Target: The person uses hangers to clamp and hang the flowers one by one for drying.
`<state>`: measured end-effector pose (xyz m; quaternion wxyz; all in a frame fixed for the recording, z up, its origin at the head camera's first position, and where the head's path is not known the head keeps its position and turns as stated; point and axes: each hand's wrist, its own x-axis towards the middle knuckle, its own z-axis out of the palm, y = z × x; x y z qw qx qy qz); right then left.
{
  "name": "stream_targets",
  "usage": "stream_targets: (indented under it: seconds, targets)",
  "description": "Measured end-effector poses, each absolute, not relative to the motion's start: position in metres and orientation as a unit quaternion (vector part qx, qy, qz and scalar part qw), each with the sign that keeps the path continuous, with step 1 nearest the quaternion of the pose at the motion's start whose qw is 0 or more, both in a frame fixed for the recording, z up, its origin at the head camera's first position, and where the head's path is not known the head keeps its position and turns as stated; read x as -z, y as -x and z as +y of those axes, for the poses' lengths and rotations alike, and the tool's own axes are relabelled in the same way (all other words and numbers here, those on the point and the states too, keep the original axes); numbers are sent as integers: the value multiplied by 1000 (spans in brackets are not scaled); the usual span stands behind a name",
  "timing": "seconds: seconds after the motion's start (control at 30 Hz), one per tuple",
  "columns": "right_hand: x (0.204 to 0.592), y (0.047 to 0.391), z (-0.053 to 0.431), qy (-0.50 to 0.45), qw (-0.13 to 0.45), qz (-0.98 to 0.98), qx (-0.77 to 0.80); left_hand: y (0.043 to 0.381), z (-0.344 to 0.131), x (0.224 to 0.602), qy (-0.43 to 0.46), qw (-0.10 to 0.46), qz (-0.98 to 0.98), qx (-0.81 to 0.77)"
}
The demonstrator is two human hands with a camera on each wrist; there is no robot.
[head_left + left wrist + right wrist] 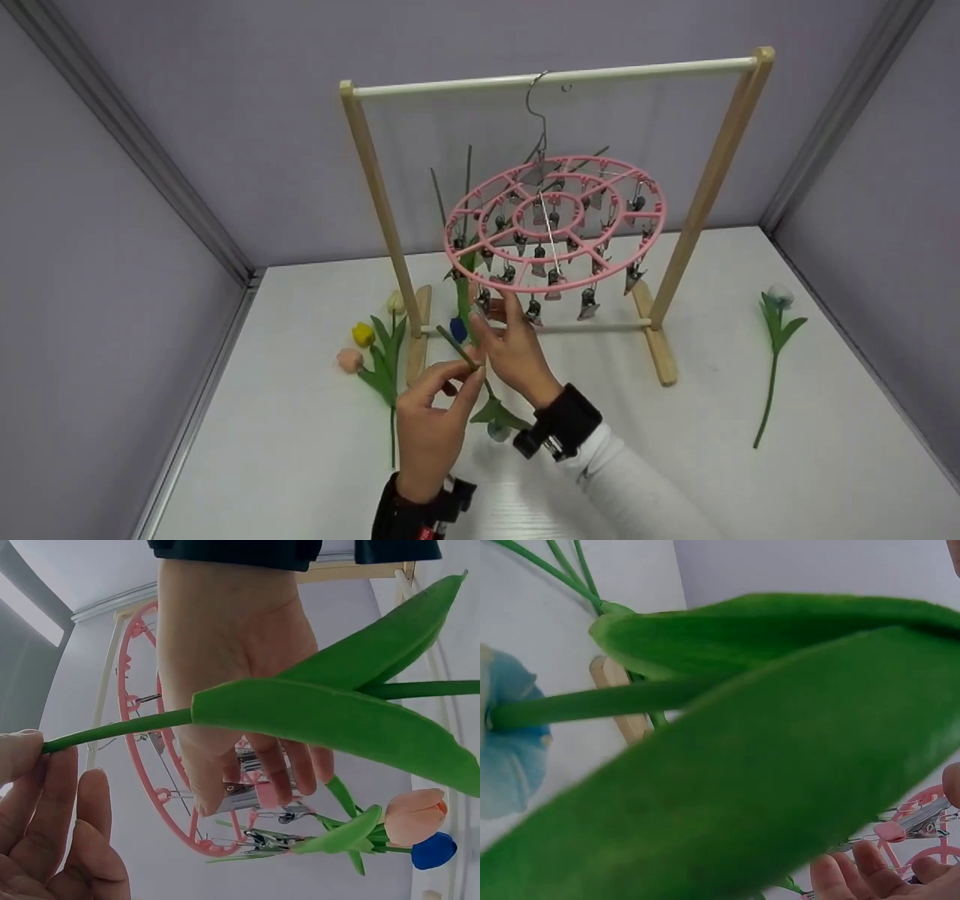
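My left hand [431, 427] pinches the green stem of an artificial tulip between thumb and fingertips. That tulip's light blue bloom [499, 430] points down toward me, and its broad leaves [337, 720] cross the left wrist view. Just above, my right hand [517, 356] grips a metal clip [922, 821] at the near rim of a pink round clip hanger [555, 286]. The stem's cut end is close to the right fingers. Beside them, a peach tulip [416, 816] and a dark blue tulip [433, 851] hang bloom-down from the hanger.
The hanger hooks onto the white bar [450, 86] of a wooden-legged stand [712, 187]. Yellow [363, 334], peach [349, 360] and cream tulips [397, 301] lie at the left. A pale tulip [780, 296] lies at the right. Walls close in the table's back and sides.
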<state>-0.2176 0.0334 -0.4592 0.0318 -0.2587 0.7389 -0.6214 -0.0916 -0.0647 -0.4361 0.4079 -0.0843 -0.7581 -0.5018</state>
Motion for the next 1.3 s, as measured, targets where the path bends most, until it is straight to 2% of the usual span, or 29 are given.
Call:
stream_targets:
  seconds: [0.33,0.67,0.83,1.1,1.3]
  targets:
    - [443,222,28,290,-82,743,598,95,-73,441,63,395,-756,518]
    - [434,223,36,272,-146,792,526,105,-81,436,39,371,-771,516]
    - [430,226,42,261,-139,811,505,116,-85,428,30,354,-780,515]
    - [425,227,46,222,-89,809,536,139,-94,423,7,337,-769,543]
    - [428,228,47,225,-93,794,557,149,-97,424,-22,325,-762,560]
